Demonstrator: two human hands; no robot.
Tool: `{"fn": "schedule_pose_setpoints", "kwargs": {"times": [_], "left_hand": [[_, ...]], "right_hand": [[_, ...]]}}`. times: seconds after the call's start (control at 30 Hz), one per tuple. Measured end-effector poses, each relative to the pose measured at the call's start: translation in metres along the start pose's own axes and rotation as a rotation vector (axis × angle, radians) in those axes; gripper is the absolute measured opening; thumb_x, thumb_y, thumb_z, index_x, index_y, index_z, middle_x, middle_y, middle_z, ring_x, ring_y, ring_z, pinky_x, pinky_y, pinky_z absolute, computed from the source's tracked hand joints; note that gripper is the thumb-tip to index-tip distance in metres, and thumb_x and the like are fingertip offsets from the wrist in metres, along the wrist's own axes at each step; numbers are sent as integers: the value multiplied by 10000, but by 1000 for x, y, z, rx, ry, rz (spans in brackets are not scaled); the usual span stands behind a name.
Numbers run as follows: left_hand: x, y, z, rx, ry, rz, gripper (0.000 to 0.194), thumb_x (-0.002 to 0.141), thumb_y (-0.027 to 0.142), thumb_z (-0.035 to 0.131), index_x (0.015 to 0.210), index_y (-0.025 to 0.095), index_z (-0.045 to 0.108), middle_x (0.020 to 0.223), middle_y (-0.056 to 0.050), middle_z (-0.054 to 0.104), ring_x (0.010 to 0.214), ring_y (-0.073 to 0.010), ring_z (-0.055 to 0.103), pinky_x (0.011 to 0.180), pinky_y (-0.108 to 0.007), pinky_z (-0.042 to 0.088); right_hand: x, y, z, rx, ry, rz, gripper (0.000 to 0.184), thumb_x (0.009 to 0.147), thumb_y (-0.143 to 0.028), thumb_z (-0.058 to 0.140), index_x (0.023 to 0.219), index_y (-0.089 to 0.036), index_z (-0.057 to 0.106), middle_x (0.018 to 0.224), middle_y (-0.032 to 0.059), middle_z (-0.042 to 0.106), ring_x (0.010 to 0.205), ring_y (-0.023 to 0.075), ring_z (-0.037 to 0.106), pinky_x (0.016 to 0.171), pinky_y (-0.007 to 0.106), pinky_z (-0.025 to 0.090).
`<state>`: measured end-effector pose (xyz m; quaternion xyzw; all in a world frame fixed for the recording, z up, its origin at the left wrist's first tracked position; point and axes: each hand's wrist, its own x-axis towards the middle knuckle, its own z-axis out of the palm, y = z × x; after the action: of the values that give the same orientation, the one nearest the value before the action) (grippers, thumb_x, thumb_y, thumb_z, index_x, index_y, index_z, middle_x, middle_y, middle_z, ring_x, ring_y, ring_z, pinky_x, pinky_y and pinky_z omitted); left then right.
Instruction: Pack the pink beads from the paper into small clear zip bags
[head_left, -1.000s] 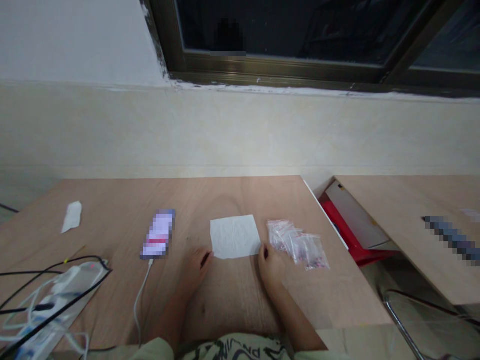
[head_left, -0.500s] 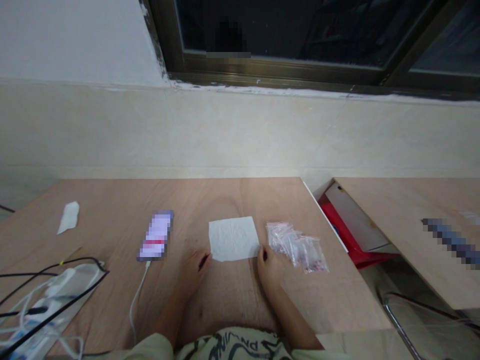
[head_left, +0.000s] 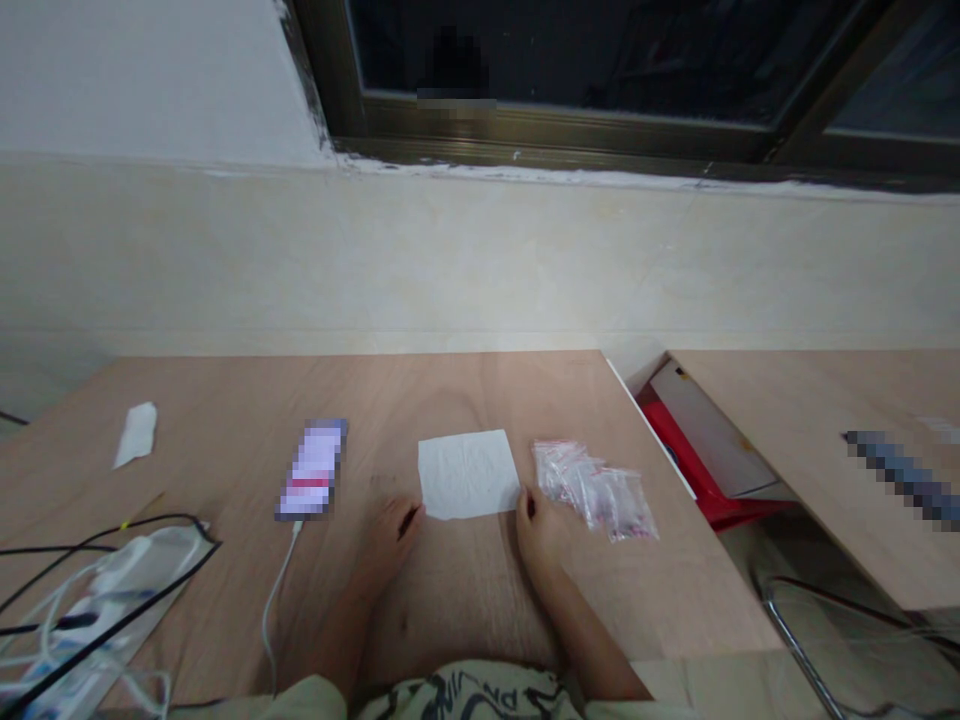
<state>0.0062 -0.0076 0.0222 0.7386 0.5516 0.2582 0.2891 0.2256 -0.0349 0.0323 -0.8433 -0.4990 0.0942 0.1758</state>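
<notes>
My left hand [head_left: 388,540] rests on the plywood table [head_left: 465,620], its fingertips at the lower left corner of a white paper sheet [head_left: 469,475]. My right hand [head_left: 541,530] lies at the sheet's right edge, close to a pile of small clear zip bags [head_left: 596,490] with pinkish contents. Each hand shows a small dark slit near the fingers, too small to identify. Neither hand visibly holds anything.
A phone [head_left: 311,470] lies left of the sheet, trailing a white cable [head_left: 277,590]. Farther left are a crumpled tissue [head_left: 136,435] and a white plastic package [head_left: 105,610] tangled with black cords. Right of the table's edge are a red container [head_left: 694,460] and a second wooden board [head_left: 825,450].
The view has shifted very slightly. My hands, the sheet and the bags stay in the same places.
</notes>
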Motion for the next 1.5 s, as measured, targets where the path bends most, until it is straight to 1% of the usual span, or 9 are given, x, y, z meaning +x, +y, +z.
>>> {"fn": "schedule_pose_setpoints", "kwargs": {"times": [0.23,0.57,0.7,0.87,1.07,1.17,1.33,1.4,1.5], "left_hand": [[1,0,0,25,-17,-6,213,811,329,355,737,201,509,752,-22,566,759,-176,515,708,-319,418],[0,-4,3,41,16,15,217,811,315,363,736,193,526,744,-18,575,753,-169,513,697,-301,409],[-1,-2,1,36,1,6,210,814,314,366,753,189,523,766,-23,581,766,-168,517,710,-303,409],[0,-2,0,25,3,5,211,809,314,372,765,184,532,774,-26,587,772,-171,525,716,-305,415],[0,-4,2,12,12,11,224,806,319,367,761,183,539,774,-29,585,770,-173,529,717,-302,419],[0,-3,2,26,9,5,231,809,324,361,743,185,532,756,-28,580,759,-174,525,708,-303,416],[0,-2,1,29,7,2,229,806,322,364,719,186,528,729,-19,577,733,-170,524,683,-297,415],[0,0,0,31,11,0,224,801,315,368,712,187,529,731,-18,578,735,-170,523,683,-296,415],[0,3,-1,24,5,-5,219,804,302,364,709,185,523,740,-21,576,738,-167,520,688,-295,417]], "right_hand": [[1,0,-1,-16,-7,-3,345,832,-312,326,833,-158,634,699,77,659,567,153,556,482,229,264],[0,0,-1,-18,-3,0,348,837,-319,318,820,-153,623,679,75,655,560,148,556,486,226,266],[0,1,-1,18,-1,-6,346,837,-313,315,863,-151,619,707,77,661,579,149,566,503,226,278],[0,2,1,37,-3,-11,362,832,-320,311,808,-142,626,686,82,655,577,152,567,501,226,281],[1,8,7,103,7,-1,378,825,-331,306,840,-137,630,679,97,648,587,164,568,500,229,299],[2,11,8,176,30,-36,387,820,-349,308,806,-132,629,664,96,642,573,165,559,501,233,304],[1,13,-4,336,59,-103,386,806,-382,343,593,-140,556,530,49,561,506,146,493,501,236,307],[2,15,-13,426,97,-73,363,805,-389,350,610,-144,533,535,33,535,511,141,476,508,235,319],[10,23,-26,454,274,7,304,801,-368,358,777,-127,542,646,48,539,596,159,479,573,259,355]]}}
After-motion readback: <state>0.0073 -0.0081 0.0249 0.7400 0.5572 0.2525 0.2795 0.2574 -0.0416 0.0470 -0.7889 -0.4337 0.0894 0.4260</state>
